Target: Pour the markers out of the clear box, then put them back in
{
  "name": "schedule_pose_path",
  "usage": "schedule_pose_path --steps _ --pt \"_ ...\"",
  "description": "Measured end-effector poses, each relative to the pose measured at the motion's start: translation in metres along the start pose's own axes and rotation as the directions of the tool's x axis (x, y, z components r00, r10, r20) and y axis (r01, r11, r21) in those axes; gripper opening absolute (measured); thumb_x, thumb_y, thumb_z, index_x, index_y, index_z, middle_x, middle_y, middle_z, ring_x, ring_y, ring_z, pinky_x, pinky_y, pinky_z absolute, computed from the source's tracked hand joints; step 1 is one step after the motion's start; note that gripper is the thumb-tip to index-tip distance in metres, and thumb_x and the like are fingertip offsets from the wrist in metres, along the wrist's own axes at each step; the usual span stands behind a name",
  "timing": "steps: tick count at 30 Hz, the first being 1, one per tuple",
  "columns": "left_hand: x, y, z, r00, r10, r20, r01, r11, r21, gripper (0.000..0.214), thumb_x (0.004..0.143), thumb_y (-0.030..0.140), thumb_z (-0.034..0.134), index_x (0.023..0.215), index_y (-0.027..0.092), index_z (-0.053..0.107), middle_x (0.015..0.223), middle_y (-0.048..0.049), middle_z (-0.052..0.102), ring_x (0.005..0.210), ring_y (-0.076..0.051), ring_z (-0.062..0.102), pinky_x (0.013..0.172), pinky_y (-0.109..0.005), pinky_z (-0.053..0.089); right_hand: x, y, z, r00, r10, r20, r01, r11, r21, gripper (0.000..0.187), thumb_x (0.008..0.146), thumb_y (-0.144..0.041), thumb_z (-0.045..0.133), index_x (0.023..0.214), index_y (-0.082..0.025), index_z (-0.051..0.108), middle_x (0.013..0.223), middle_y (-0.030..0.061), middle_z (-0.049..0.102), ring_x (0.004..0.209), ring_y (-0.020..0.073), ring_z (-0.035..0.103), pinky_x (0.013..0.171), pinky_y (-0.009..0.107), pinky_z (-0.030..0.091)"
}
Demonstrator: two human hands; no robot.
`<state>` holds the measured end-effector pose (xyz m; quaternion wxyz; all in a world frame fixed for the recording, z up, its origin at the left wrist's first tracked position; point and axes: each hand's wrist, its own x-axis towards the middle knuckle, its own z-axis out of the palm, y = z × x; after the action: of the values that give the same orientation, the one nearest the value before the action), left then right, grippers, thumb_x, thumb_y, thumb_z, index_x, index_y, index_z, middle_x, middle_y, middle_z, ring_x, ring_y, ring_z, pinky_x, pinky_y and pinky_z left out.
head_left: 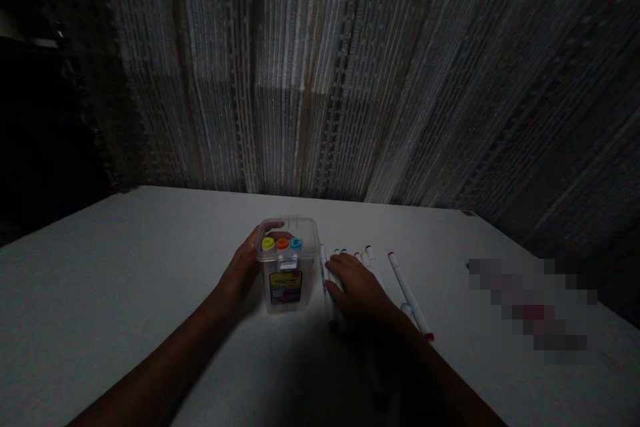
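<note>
A clear plastic box [310,287] with a front latch and a yellow-and-blue label stands upright on the table. Three markers show their round ends near its top: a yellow cap [269,243], an orange cap [283,244] and a blue cap [296,243]. My left hand [245,267] grips the box from its left side, and its fingers show behind the clear wall. Just right of the box, my right hand [353,280] is closed over a white marker [329,275], thumb and fingers on it. Part of that marker is hidden in shadow.
Several white markers with coloured caps lie around and beyond my right hand, among them a red-capped marker [409,293] slanting at the right. A pixelated patch [533,310] covers something on the table's right side. A striped curtain [300,80] hangs behind the white table [165,247].
</note>
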<state>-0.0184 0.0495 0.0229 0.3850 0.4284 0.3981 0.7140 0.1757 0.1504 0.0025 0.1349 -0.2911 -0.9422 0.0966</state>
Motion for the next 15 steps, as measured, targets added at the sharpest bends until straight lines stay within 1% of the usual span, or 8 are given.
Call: schedule_pose_path --steps 2,5,10,12,15 --pt "0.000 0.000 0.000 1.000 -0.001 -0.005 0.001 1.000 0.026 0.067 0.062 0.071 0.063 0.106 0.020 0.061 0.099 -0.0084 0.068 0.094 -0.030 0.061 0.080 -0.036 0.046 0.000 0.001 -0.001 1.000 -0.003 -0.009 0.002 1.000 -0.001 0.034 0.084 -0.021 0.049 0.114 -0.011 0.063 0.119 0.0143 0.062 0.116 0.0248 0.052 0.102 0.042 0.039" --pt "0.000 -0.002 -0.002 1.000 0.003 0.021 -0.003 1.000 0.004 0.066 0.064 0.070 0.063 0.108 0.021 0.060 0.101 -0.0081 0.067 0.095 -0.029 0.061 0.081 -0.036 0.046 -0.001 0.002 -0.003 1.000 0.009 -0.026 -0.009 1.000 0.009 0.034 0.085 -0.020 0.046 0.115 -0.013 0.062 0.119 0.0128 0.062 0.115 0.0232 0.052 0.101 0.040 0.039" --pt "0.002 -0.004 -0.005 0.999 -0.007 0.044 0.009 1.000 -0.029 0.069 0.060 0.071 0.066 0.108 0.022 0.060 0.100 -0.0076 0.068 0.090 -0.027 0.062 0.078 -0.035 0.047 -0.001 0.002 -0.011 0.990 0.139 0.000 -0.139 0.990 -0.018 0.039 0.086 -0.018 0.045 0.121 -0.009 0.059 0.125 0.0156 0.057 0.121 0.0237 0.048 0.104 0.038 0.036" --pt "0.002 -0.004 -0.004 0.999 -0.001 0.045 0.002 1.000 -0.028 0.069 0.059 0.071 0.066 0.107 0.022 0.060 0.098 -0.0074 0.069 0.090 -0.027 0.062 0.078 -0.035 0.047 0.000 0.001 -0.013 0.986 0.164 0.022 -0.164 0.986 -0.029 0.040 0.086 -0.019 0.045 0.122 -0.009 0.058 0.127 0.0158 0.056 0.122 0.0243 0.046 0.105 0.038 0.035" --pt "0.002 -0.005 -0.004 0.999 0.003 0.046 -0.001 1.000 -0.028 0.069 0.060 0.072 0.064 0.108 0.022 0.060 0.098 -0.0081 0.069 0.092 -0.029 0.062 0.080 -0.037 0.047 0.000 0.000 -0.014 0.985 0.167 0.051 -0.165 0.985 -0.042 0.042 0.084 -0.020 0.048 0.123 -0.008 0.057 0.130 0.0163 0.054 0.124 0.0258 0.044 0.106 0.038 0.034"
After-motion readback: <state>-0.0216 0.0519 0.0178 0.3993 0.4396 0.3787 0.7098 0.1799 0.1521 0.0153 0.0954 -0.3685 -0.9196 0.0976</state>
